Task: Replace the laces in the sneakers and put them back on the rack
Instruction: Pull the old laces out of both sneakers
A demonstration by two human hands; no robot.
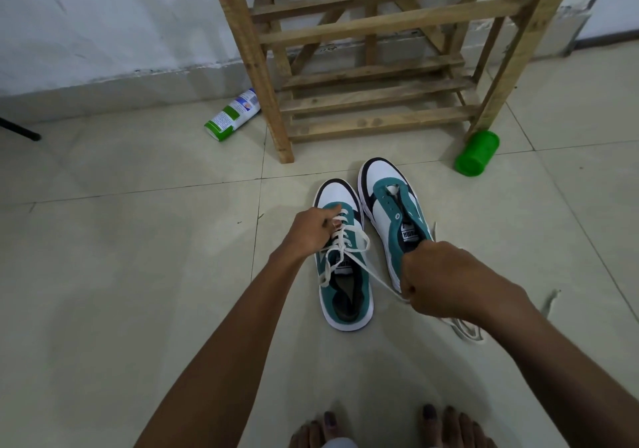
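Now: left hand (313, 228) pinching lace (347, 240) at laced sneaker (344, 257) eyelets | right hand (446, 274) fisted on lace end, nearer-right of sneaker | sneaker toe-away.

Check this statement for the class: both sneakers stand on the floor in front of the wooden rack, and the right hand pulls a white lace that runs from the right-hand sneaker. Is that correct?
One detail is wrong. In the head view the white lace pulled by the right hand runs from the left-hand sneaker, where the left hand works at the eyelets. The right-hand sneaker has bare eyelets. Both do stand on the floor in front of the wooden rack.
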